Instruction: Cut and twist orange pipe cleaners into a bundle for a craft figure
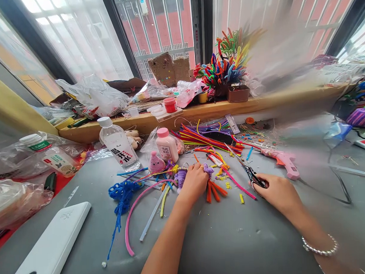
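My left hand [196, 179] is over the middle of the table, fingers curled round a purple fuzzy pipe-cleaner piece [180, 178] that sticks out on both sides. My fingers partly hide its shape. To the right, my right hand [277, 191] holds black-handled scissors [252, 174] by the loops, their blades pointing up and left. Below the left hand's fingertips lie short orange pipe-cleaner pieces [214, 192]. Between the hands are a pink pipe cleaner [239, 185] and yellow scraps [228, 185]. A small pink knitted figure [156, 162] stands left of the left hand.
A pink glue gun [286, 162] lies beyond the scissors, its cord trailing right. Bundled pipe cleaners [197, 136] lie at the back. A clear bottle [118, 145], a pink-capped bottle [167, 145], blue yarn-like strands [123, 195] and a white power bank [51, 247] are left. Blur smears the right side.
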`<action>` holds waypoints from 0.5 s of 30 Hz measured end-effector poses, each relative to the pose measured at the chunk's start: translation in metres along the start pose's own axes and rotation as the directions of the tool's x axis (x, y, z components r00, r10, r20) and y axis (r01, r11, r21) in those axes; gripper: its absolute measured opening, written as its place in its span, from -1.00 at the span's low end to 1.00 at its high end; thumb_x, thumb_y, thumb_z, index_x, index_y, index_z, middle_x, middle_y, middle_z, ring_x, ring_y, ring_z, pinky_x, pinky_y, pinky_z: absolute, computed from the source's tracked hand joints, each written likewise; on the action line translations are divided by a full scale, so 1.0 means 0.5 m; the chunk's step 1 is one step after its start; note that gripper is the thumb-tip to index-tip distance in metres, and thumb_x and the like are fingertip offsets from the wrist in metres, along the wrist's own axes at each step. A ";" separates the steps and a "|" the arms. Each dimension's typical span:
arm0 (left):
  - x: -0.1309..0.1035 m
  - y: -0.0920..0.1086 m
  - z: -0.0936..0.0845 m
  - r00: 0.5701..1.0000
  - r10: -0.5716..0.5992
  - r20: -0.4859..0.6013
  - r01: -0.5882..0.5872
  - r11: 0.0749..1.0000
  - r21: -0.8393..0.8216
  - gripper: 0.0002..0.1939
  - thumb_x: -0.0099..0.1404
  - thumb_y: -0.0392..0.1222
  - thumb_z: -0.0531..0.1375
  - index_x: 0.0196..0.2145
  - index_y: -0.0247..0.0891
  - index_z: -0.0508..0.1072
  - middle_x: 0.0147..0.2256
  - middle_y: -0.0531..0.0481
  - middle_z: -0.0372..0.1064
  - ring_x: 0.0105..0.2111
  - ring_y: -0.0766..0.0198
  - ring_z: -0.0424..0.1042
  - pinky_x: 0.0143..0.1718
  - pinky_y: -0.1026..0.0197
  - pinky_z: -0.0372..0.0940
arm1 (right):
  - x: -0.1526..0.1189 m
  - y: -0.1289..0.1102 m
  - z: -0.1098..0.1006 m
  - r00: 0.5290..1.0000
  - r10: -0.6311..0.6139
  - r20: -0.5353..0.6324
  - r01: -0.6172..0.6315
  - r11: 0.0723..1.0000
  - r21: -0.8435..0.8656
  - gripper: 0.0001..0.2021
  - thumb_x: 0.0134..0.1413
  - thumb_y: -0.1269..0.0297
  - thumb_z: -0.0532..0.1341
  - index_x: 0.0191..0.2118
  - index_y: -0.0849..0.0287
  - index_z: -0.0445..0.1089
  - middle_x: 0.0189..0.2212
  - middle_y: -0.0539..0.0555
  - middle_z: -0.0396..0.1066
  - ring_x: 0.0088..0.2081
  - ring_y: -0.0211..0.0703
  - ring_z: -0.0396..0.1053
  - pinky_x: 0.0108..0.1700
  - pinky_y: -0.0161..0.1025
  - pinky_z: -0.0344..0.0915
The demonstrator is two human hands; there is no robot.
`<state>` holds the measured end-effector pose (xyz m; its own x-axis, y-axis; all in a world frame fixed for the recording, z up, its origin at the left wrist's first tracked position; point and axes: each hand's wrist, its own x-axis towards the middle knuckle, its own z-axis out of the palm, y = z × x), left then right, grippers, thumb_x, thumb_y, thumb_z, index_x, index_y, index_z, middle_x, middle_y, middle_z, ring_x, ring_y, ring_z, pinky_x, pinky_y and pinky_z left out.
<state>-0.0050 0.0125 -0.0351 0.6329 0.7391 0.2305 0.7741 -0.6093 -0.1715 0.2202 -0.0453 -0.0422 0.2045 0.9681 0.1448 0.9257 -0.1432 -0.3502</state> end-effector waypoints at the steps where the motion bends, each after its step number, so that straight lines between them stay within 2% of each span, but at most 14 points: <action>1: 0.001 -0.002 0.001 1.000 0.008 -0.016 -0.008 1.000 0.000 -0.82 0.13 -0.40 0.00 -0.43 -0.32 0.40 -0.39 -0.14 0.35 -0.28 0.11 0.28 -0.30 0.09 0.20 | 0.001 0.001 0.001 1.000 0.001 0.002 -0.001 1.000 0.004 -0.74 -0.12 0.15 0.06 -0.40 0.10 0.45 -0.45 0.10 0.47 -0.41 -0.02 0.38 -0.47 -0.27 0.18; 5: 0.000 -0.006 -0.011 0.988 -0.023 -0.152 0.010 0.996 -0.088 -0.82 0.14 -0.42 0.00 -0.38 -0.30 0.38 -0.32 -0.10 0.37 -0.28 0.18 0.28 -0.23 0.12 0.17 | 0.001 0.006 0.006 0.999 -0.029 -0.025 0.029 1.000 0.002 -0.74 -0.11 0.17 0.06 -0.39 0.11 0.46 -0.37 0.12 0.47 -0.35 0.00 0.38 -0.42 -0.24 0.21; 8: -0.004 -0.011 -0.029 0.943 -0.123 -0.309 0.054 0.973 -0.223 -0.82 0.18 -0.39 -0.02 -0.36 -0.26 0.36 -0.30 -0.04 0.38 -0.29 0.24 0.29 -0.20 0.17 0.16 | 0.000 0.008 0.011 0.998 -0.052 -0.039 0.051 0.998 -0.022 -0.75 -0.10 0.20 0.06 -0.41 0.11 0.46 -0.35 0.13 0.46 -0.32 0.01 0.36 -0.41 -0.22 0.21; 10: -0.007 -0.016 -0.039 0.891 -0.223 -0.396 0.102 0.947 -0.304 -0.83 0.20 -0.34 -0.02 -0.37 -0.25 0.35 -0.35 -0.03 0.38 -0.30 0.26 0.30 -0.22 0.20 0.17 | 0.002 0.013 0.016 0.998 -0.055 -0.043 0.054 0.998 -0.035 -0.76 -0.11 0.22 0.07 -0.40 0.13 0.46 -0.33 0.14 0.45 -0.28 0.04 0.34 -0.38 -0.18 0.22; 13: -0.014 -0.026 -0.048 0.789 -0.368 -0.493 0.185 0.906 -0.381 -0.87 0.20 -0.28 0.00 -0.37 -0.26 0.34 -0.38 -0.04 0.38 -0.32 0.26 0.32 -0.25 0.22 0.18 | 0.015 0.032 0.021 0.995 -0.090 -0.048 0.089 0.996 -0.018 -0.77 -0.14 0.22 0.11 -0.38 0.17 0.45 -0.31 0.16 0.43 -0.25 0.06 0.32 -0.29 -0.13 0.23; 15: -0.019 -0.031 -0.051 0.713 -0.458 -0.531 0.232 0.869 -0.437 -0.88 0.19 -0.28 0.01 -0.38 -0.25 0.33 -0.38 -0.03 0.38 -0.33 0.26 0.33 -0.26 0.23 0.18 | 0.030 0.049 0.019 0.994 -0.113 0.005 0.113 0.993 0.035 -0.78 -0.18 0.20 0.14 -0.39 0.18 0.44 -0.32 0.15 0.42 -0.27 0.03 0.33 -0.26 -0.14 0.23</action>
<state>-0.0235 0.0076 -0.0100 0.0900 0.6538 0.7513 0.8137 -0.4832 0.3230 0.2429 -0.0323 -0.0571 0.0969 0.9792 0.1784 0.9311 -0.0258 -0.3639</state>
